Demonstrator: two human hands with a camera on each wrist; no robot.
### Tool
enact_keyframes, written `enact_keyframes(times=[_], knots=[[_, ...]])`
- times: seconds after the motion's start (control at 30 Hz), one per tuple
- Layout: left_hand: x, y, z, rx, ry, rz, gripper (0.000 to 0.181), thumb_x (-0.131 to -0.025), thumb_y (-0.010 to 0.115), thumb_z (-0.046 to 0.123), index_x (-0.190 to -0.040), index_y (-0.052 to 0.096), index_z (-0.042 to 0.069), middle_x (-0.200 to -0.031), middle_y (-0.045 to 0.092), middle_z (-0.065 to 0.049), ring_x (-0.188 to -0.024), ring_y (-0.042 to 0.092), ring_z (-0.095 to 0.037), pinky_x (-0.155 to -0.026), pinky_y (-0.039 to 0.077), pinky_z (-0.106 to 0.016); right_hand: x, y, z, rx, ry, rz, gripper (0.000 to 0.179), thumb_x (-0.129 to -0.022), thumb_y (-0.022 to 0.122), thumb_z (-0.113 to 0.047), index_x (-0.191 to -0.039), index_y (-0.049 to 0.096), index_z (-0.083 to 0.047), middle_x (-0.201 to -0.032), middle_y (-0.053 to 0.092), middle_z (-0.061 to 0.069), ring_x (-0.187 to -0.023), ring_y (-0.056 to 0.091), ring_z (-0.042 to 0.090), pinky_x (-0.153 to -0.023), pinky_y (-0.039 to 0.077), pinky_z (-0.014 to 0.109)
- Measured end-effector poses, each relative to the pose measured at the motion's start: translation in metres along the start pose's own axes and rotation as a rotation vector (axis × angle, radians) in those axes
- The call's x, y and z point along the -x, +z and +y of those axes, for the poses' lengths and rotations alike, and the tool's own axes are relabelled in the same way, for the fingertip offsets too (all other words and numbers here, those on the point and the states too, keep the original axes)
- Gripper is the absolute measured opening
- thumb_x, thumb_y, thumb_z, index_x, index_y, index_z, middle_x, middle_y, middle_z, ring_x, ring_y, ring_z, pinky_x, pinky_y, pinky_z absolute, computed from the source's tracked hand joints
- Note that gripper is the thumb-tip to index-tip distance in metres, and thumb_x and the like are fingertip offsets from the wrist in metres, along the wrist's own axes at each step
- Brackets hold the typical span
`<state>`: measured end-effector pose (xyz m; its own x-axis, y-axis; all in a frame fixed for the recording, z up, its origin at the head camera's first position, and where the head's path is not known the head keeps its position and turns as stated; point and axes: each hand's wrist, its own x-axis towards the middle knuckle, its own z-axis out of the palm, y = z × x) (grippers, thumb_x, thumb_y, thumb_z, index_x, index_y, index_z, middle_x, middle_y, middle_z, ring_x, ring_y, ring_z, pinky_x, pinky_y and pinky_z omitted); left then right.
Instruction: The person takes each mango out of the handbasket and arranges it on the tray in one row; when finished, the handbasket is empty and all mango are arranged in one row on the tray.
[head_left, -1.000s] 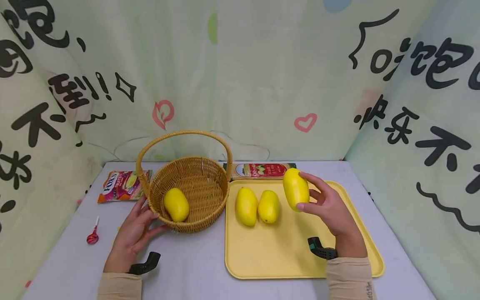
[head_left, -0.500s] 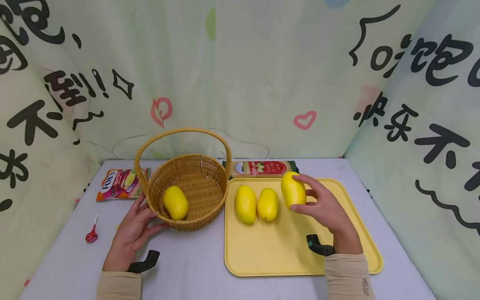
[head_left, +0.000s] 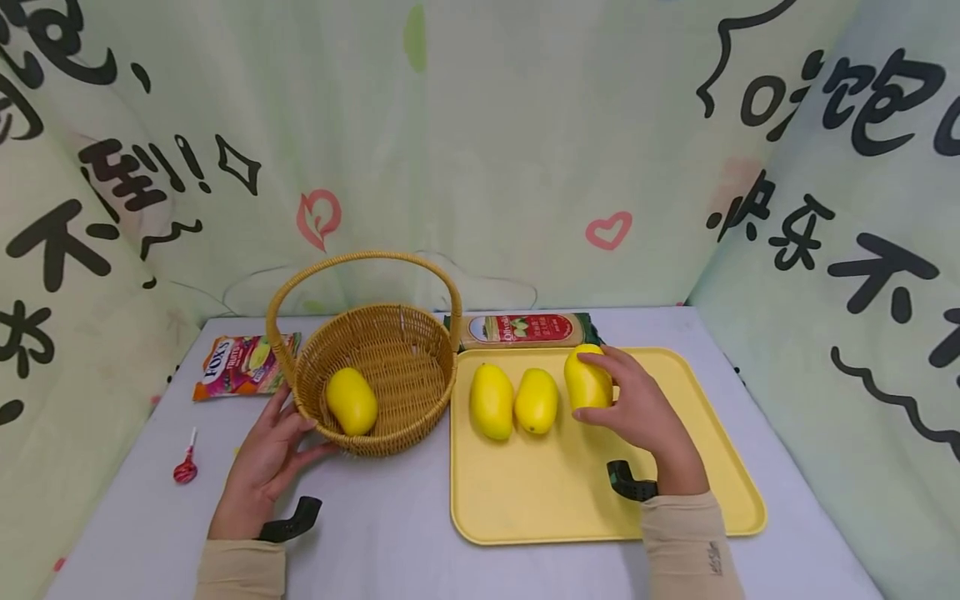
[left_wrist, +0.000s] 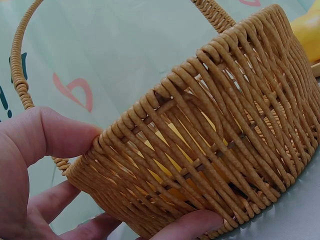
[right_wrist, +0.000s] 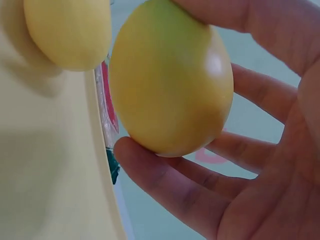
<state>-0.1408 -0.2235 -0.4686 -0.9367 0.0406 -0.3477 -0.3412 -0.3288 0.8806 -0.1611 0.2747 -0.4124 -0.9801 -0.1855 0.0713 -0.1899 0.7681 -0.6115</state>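
My right hand (head_left: pixel 637 404) holds a yellow mango (head_left: pixel 587 379) between thumb and fingers, over the far part of the yellow tray (head_left: pixel 540 500). In the right wrist view the held mango (right_wrist: pixel 170 80) shows a greenish end. Two more mangoes lie side by side on the tray, the left mango (head_left: pixel 492 402) and the right mango (head_left: pixel 536 402). At left, my left hand (head_left: pixel 266 471) grips the near left side of a wicker basket (head_left: pixel 408 375), fingers at its rim and lower wall. Inside the basket sits one mango (head_left: pixel 352 402).
Behind the basket's left side lies a colourful candy bag (head_left: pixel 243 367). A red lollipop (head_left: pixel 185 467) is on the white table (head_left: pixel 375 533) at left. Behind the tray is a long package with a red label (head_left: pixel 525 328). Printed curtains (head_left: pixel 510 150) enclose the table's back and sides.
My right hand has lowered the mango toward the tray and shifted slightly left. The left hand stays at the basket, and the head view has tilted a little.
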Motion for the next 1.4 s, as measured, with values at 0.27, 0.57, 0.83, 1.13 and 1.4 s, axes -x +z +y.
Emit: enact_keyframes(times=[0.27,0.57,0.83,1.13,1.4], knots=[[0.001,-0.002,0.0,0.002,0.005,-0.008,0.083,-0.109,0.05,0.007,-0.167,0.011,0.052,-0.18,0.012,0.0,-0.135,0.055,-0.012,-0.109,0.052,-0.057,-0.009,0.01,0.003,0.057,0.044,-0.042,0.076,-0.083,0.088,-0.022,-0.151,0.056,-0.009,-0.168,0.029,0.03,-0.146,0.037,0.058,-0.117,0.037,0.075],[0.001,-0.002,0.0,-0.007,0.02,-0.02,0.084,-0.108,0.05,0.006,-0.168,0.008,0.048,-0.18,0.012,-0.004,-0.129,0.059,-0.008,-0.108,0.054,-0.056,-0.013,0.019,0.01,0.081,0.086,-0.076,0.075,-0.083,0.088,-0.021,-0.151,0.057,-0.008,-0.167,0.03,0.031,-0.147,0.037,0.057,-0.118,0.037,0.073],[0.001,-0.001,0.001,0.011,0.019,-0.023,0.083,-0.108,0.05,0.006,-0.168,0.01,0.047,-0.18,0.013,-0.005,-0.125,0.063,-0.006,-0.103,0.058,-0.052,-0.012,0.022,0.009,0.105,0.102,-0.097,0.075,-0.083,0.088,-0.021,-0.151,0.057,-0.008,-0.167,0.03,0.031,-0.147,0.038,0.057,-0.118,0.037,0.073],[0.001,-0.001,0.001,0.003,0.014,-0.022,0.083,-0.108,0.05,0.006,-0.168,0.009,0.048,-0.18,0.012,-0.004,-0.129,0.06,-0.006,-0.107,0.055,-0.055,-0.014,0.027,0.01,0.1,0.131,-0.136,0.076,-0.085,0.086,-0.021,-0.153,0.055,-0.009,-0.169,0.028,0.029,-0.149,0.036,0.056,-0.12,0.035,0.072],[0.0,-0.001,0.001,0.01,0.01,-0.019,0.082,-0.109,0.05,0.006,-0.168,0.011,0.049,-0.18,0.013,-0.003,-0.126,0.062,-0.005,-0.104,0.057,-0.053,-0.015,0.031,0.013,0.099,0.141,-0.147,0.075,-0.085,0.087,-0.022,-0.152,0.055,-0.009,-0.169,0.029,0.029,-0.15,0.035,0.055,-0.121,0.034,0.071]])
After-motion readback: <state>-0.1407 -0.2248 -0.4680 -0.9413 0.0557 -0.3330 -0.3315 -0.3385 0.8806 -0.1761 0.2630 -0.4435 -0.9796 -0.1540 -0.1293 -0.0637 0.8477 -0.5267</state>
